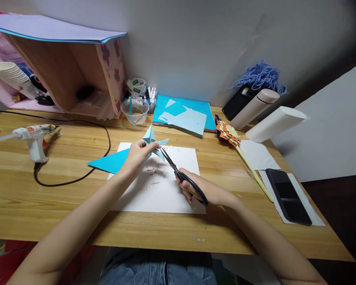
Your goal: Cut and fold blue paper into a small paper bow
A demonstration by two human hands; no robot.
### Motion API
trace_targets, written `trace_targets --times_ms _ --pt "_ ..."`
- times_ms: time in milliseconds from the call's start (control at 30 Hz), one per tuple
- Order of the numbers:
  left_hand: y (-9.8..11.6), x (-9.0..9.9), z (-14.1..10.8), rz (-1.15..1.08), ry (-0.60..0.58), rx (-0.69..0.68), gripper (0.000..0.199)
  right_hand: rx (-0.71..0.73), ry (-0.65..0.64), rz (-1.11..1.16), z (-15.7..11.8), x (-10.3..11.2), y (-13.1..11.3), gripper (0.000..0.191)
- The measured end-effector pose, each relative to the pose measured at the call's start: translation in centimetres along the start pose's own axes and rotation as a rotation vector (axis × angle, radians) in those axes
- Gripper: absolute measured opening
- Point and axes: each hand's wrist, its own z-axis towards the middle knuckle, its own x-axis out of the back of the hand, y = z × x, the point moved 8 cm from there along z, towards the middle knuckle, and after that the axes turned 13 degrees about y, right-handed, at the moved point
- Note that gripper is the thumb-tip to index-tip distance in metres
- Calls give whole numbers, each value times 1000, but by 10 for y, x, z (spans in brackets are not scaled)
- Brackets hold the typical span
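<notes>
My left hand (138, 156) pinches a light blue folded paper star (149, 135) by its centre, its points sticking out past the fingers. In my right hand (192, 184) is a pair of black-handled scissors (172, 164), fingers wrapped round the loops. The blade tips reach up to the star close to my left fingertips; whether they touch the paper I cannot tell. Under both hands lies a white sheet (172, 198) with red and dark marks. A pointed piece of bright blue paper (109, 161) pokes out beneath my left wrist.
A glue gun (35, 140) with its black cord lies left. Behind are a pink box (111, 75), a clear plastic tub (135, 113) and blue sheets with paper offcuts (192, 120). A paper flower (229, 133), a white roll (275, 123) and a phone (288, 196) lie right.
</notes>
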Motion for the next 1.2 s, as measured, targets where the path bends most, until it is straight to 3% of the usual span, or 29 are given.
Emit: trace_targets --times_ms 133,333,433,767,1200 --pt "3 1 -1 63 13 -37 17 -31 6 49 1 0 2 58" --pt "-5 -17 -13 129 -170 8 18 -27 60 96 6 1 18 53" --pt "-7 -22 -16 138 -207 0 17 -20 70 113 6 1 20 53" --pt "-10 -19 -14 156 -169 20 19 10 86 150 6 -2 11 51" --pt "-10 -19 -14 132 -170 47 20 51 172 -16 9 2 4 60"
